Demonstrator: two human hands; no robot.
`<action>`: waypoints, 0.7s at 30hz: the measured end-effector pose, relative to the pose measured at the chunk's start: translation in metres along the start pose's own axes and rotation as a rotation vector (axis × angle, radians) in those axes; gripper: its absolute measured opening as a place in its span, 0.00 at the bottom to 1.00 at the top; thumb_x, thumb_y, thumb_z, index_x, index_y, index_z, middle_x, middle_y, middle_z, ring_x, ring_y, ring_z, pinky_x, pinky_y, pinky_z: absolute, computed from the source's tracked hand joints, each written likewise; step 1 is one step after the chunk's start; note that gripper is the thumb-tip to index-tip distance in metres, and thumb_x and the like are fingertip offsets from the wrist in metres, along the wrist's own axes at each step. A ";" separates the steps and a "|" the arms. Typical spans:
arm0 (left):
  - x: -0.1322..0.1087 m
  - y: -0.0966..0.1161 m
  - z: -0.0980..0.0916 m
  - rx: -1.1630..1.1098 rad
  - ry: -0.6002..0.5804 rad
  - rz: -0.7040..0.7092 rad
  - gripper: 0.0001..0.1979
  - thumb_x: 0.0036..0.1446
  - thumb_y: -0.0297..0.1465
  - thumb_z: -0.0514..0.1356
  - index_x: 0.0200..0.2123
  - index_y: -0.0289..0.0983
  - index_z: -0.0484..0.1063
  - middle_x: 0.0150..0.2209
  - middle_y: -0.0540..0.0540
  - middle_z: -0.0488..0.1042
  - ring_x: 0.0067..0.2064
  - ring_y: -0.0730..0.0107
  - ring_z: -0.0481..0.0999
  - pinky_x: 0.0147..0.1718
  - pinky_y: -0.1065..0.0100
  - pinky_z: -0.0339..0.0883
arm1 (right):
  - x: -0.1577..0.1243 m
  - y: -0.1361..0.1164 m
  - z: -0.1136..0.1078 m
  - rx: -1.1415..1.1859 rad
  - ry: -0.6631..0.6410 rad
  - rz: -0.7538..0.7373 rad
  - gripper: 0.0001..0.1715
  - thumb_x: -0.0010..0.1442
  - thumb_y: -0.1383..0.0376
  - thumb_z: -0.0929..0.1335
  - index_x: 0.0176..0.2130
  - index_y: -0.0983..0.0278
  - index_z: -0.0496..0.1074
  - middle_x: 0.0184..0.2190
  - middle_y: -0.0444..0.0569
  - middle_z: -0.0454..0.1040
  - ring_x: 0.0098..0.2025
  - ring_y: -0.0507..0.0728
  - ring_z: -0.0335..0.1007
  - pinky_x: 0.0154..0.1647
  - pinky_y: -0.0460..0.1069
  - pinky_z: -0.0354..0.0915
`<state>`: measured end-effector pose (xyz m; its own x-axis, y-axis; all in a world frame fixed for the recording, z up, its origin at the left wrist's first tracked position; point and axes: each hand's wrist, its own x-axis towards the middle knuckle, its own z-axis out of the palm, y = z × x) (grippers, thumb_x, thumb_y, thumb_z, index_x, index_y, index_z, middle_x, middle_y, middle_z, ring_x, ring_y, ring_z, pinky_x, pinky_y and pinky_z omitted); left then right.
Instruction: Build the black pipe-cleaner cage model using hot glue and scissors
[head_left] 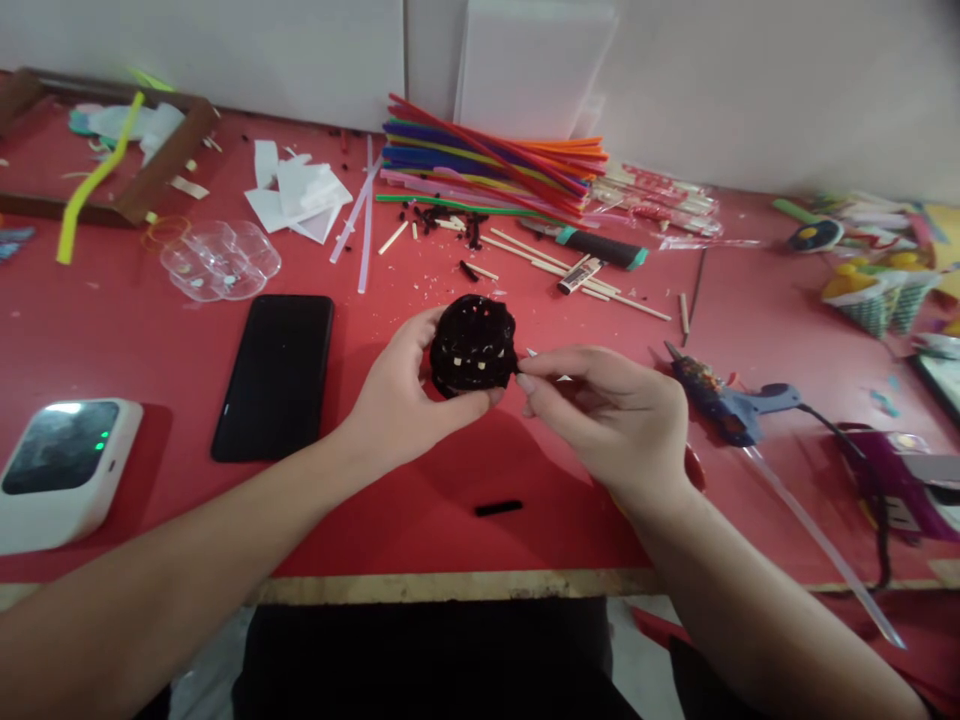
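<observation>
My left hand [409, 385] is wrapped round a small, hollow black craft piece [474, 340], with fingers behind it and the thumb along its lower front. Its surface looks coiled and fuzzy, and pale stick ends show in its front. At its right side, my right hand [600, 405] pinches a small black piece [516, 368] between thumb and forefinger. Whether that piece is joined to the craft piece I cannot tell. A white pointed tip shows behind the right fingers. Below the hands, a short black strip [499, 508] lies on the red table [420, 525].
A blue glue gun [727, 400] with a clear glue stick lies right of my right hand. Behind are a cutter knife [600, 247], thin wooden sticks [555, 262] and colourful pipe cleaners [487, 160]. Left are a black phone [274, 378], a clear palette [221, 260] and a white device [71, 475].
</observation>
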<state>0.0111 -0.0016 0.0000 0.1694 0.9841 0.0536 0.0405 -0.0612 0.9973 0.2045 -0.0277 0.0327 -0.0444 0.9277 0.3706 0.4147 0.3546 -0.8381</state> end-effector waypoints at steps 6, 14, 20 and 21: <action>-0.001 0.005 0.000 0.015 0.002 -0.025 0.34 0.45 0.35 0.76 0.55 0.40 0.70 0.50 0.42 0.82 0.49 0.56 0.83 0.50 0.54 0.77 | -0.001 0.002 0.001 0.024 0.001 0.007 0.10 0.60 0.71 0.75 0.40 0.59 0.85 0.34 0.43 0.85 0.32 0.50 0.83 0.35 0.44 0.80; -0.001 0.004 0.000 0.040 -0.001 -0.011 0.33 0.46 0.36 0.77 0.55 0.40 0.70 0.51 0.41 0.81 0.51 0.54 0.82 0.50 0.53 0.76 | -0.001 0.003 -0.001 -0.009 -0.014 -0.028 0.09 0.62 0.70 0.74 0.41 0.58 0.85 0.34 0.43 0.84 0.30 0.51 0.80 0.33 0.46 0.78; -0.001 0.004 0.000 0.069 0.007 0.019 0.33 0.45 0.37 0.77 0.53 0.41 0.70 0.53 0.40 0.80 0.54 0.51 0.81 0.54 0.50 0.75 | 0.000 0.001 -0.001 -0.091 -0.011 -0.075 0.10 0.62 0.71 0.73 0.39 0.57 0.85 0.32 0.43 0.84 0.31 0.52 0.80 0.33 0.47 0.77; -0.001 0.004 0.000 0.073 0.007 0.026 0.33 0.45 0.37 0.77 0.53 0.40 0.70 0.53 0.40 0.80 0.55 0.50 0.81 0.54 0.49 0.75 | 0.000 0.001 -0.001 -0.104 -0.013 -0.084 0.10 0.62 0.70 0.73 0.39 0.56 0.85 0.32 0.43 0.84 0.31 0.52 0.80 0.32 0.47 0.77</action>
<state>0.0114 -0.0031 0.0037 0.1643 0.9832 0.0795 0.1077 -0.0980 0.9893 0.2060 -0.0274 0.0323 -0.0946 0.8970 0.4318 0.5007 0.4178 -0.7581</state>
